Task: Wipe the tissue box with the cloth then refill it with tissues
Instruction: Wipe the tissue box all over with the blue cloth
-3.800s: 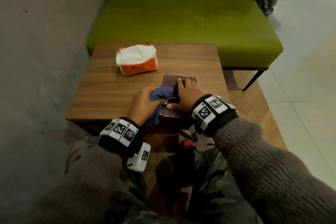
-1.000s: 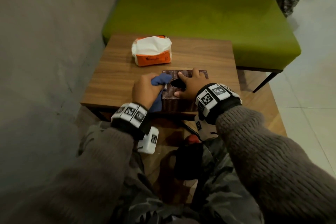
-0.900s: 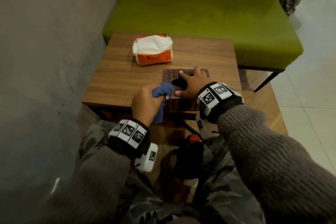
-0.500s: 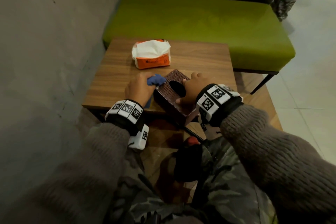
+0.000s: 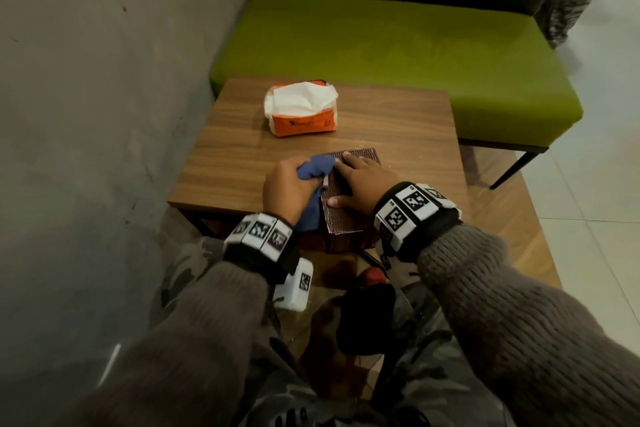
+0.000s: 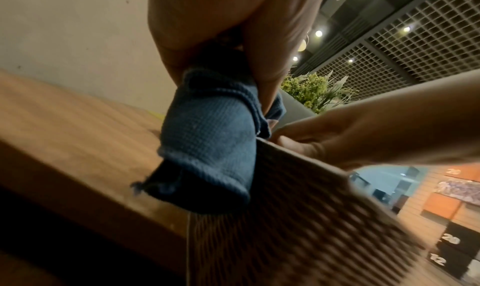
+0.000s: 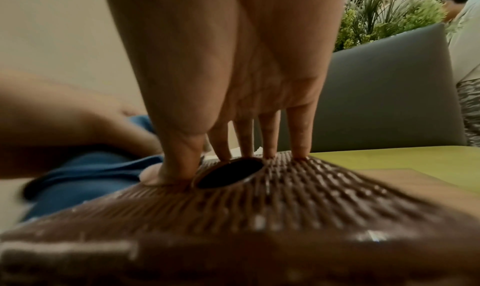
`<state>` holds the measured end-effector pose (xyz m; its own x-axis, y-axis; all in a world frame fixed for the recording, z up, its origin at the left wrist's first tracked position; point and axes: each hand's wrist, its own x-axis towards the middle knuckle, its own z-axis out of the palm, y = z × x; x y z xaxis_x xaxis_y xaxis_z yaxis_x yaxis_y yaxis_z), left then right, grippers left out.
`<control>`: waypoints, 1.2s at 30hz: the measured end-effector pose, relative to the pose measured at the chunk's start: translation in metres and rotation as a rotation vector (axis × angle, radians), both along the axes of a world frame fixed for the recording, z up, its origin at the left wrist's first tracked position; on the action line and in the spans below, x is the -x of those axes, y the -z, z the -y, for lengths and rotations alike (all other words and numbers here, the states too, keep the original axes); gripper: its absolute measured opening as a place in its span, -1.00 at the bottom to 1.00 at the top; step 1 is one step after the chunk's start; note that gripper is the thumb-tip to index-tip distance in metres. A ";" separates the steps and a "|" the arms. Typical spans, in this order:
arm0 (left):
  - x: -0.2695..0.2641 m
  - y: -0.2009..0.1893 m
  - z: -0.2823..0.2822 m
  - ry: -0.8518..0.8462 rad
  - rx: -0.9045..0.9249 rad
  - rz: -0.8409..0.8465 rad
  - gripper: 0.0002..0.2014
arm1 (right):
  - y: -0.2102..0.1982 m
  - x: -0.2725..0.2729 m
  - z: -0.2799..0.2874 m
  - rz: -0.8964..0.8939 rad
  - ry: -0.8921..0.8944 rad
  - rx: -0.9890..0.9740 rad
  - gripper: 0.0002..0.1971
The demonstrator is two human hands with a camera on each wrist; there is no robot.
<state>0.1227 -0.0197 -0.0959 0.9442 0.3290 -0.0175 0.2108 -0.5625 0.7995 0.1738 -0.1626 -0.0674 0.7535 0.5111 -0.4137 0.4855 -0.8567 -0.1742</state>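
Here, head view: brown woven rectangular tissue box [image 5: 349,199] at wooden table's [image 5: 221,166] near edge, long axis running away from the person. Left hand [image 5: 285,189] grips blue cloth [image 5: 317,168] against box's left side. Right wrist view: right hand [image 7: 233,85] spread flat, fingertips [image 7: 301,148] pressing the top beside the oval opening [image 7: 228,175].

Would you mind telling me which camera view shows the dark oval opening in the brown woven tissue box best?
The right wrist view: the dark oval opening sits unobstructed beside the right hand's fingertips. In the head view that hand covers it; the left wrist view shows only the brown woven tissue box's side.
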 end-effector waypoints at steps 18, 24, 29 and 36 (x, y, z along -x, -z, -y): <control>0.031 0.003 0.001 0.065 0.023 0.044 -0.85 | -0.005 -0.015 0.004 -0.057 -0.040 0.100 0.06; 0.043 0.011 0.000 0.057 0.070 0.031 -0.98 | -0.007 -0.012 0.004 -0.069 -0.041 0.102 0.05; -0.013 -0.004 -0.009 0.036 0.092 -0.011 -0.88 | -0.008 -0.009 0.003 -0.057 0.042 0.088 0.01; 0.058 0.008 0.000 0.065 0.052 0.020 -0.90 | -0.011 -0.006 -0.001 -0.039 0.067 0.109 0.01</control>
